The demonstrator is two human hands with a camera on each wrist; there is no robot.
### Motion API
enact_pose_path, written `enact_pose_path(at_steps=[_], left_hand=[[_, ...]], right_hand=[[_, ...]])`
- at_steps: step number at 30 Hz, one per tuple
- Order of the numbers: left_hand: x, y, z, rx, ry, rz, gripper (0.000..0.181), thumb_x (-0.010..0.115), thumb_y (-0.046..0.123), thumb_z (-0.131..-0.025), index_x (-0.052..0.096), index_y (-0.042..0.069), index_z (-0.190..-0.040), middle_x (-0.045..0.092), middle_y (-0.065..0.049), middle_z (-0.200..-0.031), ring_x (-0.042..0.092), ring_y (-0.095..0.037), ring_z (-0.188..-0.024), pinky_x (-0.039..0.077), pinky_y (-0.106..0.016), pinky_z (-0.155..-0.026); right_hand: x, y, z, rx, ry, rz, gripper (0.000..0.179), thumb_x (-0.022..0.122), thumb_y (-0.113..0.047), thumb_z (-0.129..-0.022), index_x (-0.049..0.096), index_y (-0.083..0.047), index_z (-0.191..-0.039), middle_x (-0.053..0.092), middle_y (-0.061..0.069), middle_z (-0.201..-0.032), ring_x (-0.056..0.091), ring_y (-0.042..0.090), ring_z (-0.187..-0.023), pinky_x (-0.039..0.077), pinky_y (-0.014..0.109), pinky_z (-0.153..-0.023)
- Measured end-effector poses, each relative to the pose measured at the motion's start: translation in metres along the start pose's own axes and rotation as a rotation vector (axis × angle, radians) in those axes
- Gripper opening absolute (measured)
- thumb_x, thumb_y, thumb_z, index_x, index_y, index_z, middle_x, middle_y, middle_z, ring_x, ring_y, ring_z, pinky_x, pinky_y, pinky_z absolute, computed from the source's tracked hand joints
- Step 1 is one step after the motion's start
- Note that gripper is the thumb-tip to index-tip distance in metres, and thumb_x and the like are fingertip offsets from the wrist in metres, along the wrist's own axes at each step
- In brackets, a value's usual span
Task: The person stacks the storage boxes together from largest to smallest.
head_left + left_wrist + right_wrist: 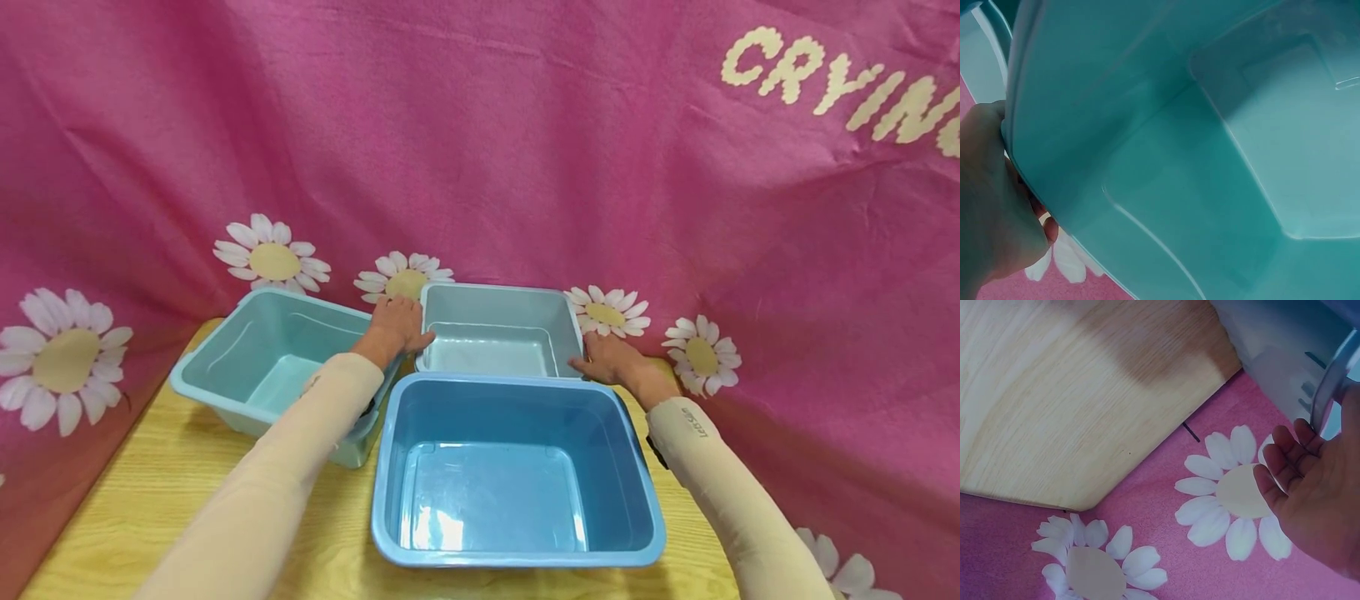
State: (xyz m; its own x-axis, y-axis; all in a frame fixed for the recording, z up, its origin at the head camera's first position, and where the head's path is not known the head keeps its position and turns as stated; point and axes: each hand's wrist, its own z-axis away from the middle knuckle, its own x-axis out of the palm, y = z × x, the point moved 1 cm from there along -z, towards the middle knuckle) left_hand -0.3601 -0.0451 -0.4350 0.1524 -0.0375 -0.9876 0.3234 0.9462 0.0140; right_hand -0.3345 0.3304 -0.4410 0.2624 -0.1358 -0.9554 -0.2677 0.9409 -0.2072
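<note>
A pale grey-blue plastic basin (495,308) sits at the back, its front side hidden behind the larger blue basin (495,500). My left hand (397,323) grips its left rim, thumb over the edge. On the opposite side, my right hand (611,357) holds the right rim, and in the right wrist view its fingers (1291,456) curve below that rim. A teal basin (288,379) stands at the left, partly covered by my left sleeve. Its inner wall (1147,144) fills most of the left wrist view, with the left hand beside its edge.
All three basins stand close together on a light wooden table (127,492). Directly behind hangs a pink cloth (480,167) with white daisies and pale letters. The table's corner (1085,503) shows in the right wrist view.
</note>
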Motion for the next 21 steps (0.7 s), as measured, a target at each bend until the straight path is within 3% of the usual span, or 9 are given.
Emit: enact_pose_path(at_steps=[7,16,21], left_hand=[[0.0006,-0.0013,-0.0023,-0.009,-0.016,0.032,0.060,0.049,0.044,-0.098,0.051,-0.004,-0.134,0.053,-0.019,-0.137,0.044,-0.034,-0.129,0.025,-0.054,-0.109],[-0.0007,-0.0015,-0.0046,-0.016,-0.031,0.069,0.059,0.048,0.042,-0.100,0.048,-0.005,-0.135,0.050,-0.020,-0.139,0.041,-0.035,-0.132,0.023,-0.054,-0.110],[-0.0009,-0.0010,-0.0053,-0.009,-0.025,0.099,0.058,0.046,0.041,-0.101,0.046,-0.005,-0.136,0.049,-0.021,-0.138,0.040,-0.035,-0.132,0.024,-0.054,-0.109]], right_hand=[[0.0017,0.0011,-0.0042,-0.004,-0.005,0.028,0.046,0.065,-0.029,-0.093,0.045,0.004,-0.119,0.058,0.016,-0.096,0.061,0.030,-0.089,0.052,0.048,-0.084],[-0.0005,-0.0009,-0.0028,-0.043,0.077,0.164,0.040,0.056,-0.027,-0.094,0.048,0.006,-0.115,0.057,0.018,-0.099,0.053,0.036,-0.100,0.041,0.053,-0.094],[0.0003,-0.0001,-0.0001,-0.049,0.098,0.179,0.037,0.053,-0.026,-0.094,0.047,0.006,-0.111,0.055,0.019,-0.099,0.051,0.037,-0.101,0.038,0.054,-0.095]])
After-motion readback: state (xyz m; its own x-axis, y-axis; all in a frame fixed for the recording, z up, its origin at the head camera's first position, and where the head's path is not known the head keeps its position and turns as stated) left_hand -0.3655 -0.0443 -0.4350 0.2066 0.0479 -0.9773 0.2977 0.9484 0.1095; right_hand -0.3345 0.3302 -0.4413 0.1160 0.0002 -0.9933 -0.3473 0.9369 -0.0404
